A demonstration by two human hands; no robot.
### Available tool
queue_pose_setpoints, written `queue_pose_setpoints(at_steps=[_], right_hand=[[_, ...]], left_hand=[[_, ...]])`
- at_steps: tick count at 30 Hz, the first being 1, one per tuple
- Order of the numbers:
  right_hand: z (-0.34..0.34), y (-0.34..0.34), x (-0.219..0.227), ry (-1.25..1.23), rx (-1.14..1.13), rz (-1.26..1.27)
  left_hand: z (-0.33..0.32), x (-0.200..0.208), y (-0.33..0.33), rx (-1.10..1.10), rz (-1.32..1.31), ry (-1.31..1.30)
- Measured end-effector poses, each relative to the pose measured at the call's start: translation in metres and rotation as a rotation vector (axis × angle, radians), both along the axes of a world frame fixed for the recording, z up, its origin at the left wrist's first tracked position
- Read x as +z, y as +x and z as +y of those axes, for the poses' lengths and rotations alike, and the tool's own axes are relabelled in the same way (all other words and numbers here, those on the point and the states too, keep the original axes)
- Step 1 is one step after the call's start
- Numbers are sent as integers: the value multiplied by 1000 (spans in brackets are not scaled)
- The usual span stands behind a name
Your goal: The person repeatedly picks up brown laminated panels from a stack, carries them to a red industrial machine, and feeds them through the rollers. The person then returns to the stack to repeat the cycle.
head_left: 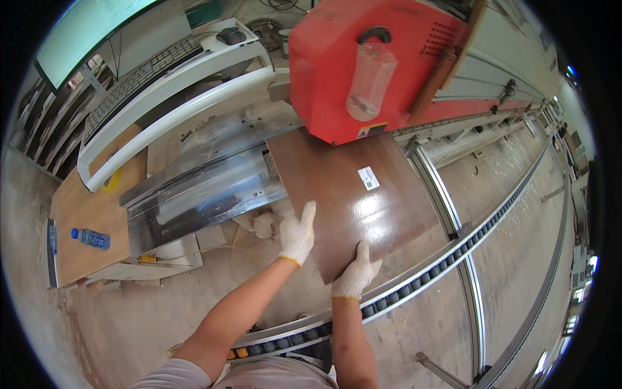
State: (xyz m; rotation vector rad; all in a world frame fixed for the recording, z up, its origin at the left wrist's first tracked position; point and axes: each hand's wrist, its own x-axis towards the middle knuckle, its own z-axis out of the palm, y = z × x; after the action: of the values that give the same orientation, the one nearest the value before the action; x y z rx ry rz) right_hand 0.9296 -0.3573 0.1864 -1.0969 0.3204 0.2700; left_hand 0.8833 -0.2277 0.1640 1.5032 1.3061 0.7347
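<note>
A glossy brown wood-look panel (337,194) lies under the front of the red machine, with a small white label (368,178) stuck on its top face. Gloved in white, my left hand (297,235) grips the panel's left edge. My right hand (356,272), in a matching glove, is closed on the near edge, its thumb on top and the other fingers hidden beneath. The panel's far edge passes below the red machine housing (330,71), and its left corner rests by a grey metal bed (214,194).
A roller rail (414,282) curves across in front of me, crossed by metal bars (476,311). At left, a wooden-topped cabinet (71,214) bears a blue-capped bottle (91,238). Behind it are a keyboard (139,81) on a white stand and a monitor (84,39).
</note>
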Motion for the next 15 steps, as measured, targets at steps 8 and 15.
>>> queue_pose_setpoints(at_steps=[8, 15], right_hand=[[-23, 109, -18, -64, -74, -31], [-43, 94, -13, -101, 437, -69]], left_hand=[[-9, 57, 14, -802, 299, 490], [-176, 167, -174, -1240, -75, 387]])
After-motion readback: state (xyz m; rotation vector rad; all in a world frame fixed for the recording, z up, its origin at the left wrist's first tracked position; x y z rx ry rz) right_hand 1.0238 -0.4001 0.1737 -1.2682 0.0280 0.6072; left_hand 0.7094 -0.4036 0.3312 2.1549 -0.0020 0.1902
